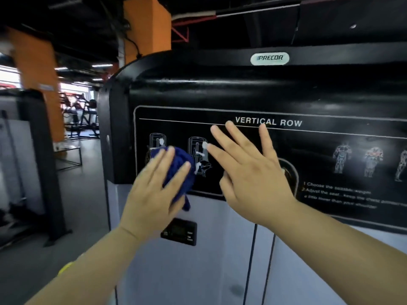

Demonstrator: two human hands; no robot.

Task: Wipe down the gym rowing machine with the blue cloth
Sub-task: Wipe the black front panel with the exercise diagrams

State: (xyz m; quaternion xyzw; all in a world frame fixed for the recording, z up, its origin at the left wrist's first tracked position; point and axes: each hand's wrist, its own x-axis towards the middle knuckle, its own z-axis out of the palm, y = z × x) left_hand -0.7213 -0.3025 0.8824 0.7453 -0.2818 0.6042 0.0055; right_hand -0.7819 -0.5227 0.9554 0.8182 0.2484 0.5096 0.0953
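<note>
Rowing-machine panel (242,95): our flat left hand (154,190) merely presses the blue cloth (179,164), so it may drop; right hand (253,172) splayed, empty.

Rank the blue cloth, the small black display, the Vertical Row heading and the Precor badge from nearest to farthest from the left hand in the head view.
1. blue cloth: pressed under the left hand.
2. small black display: just below the hand.
3. Vertical Row heading: up and right.
4. Precor badge: top, farthest.
</note>
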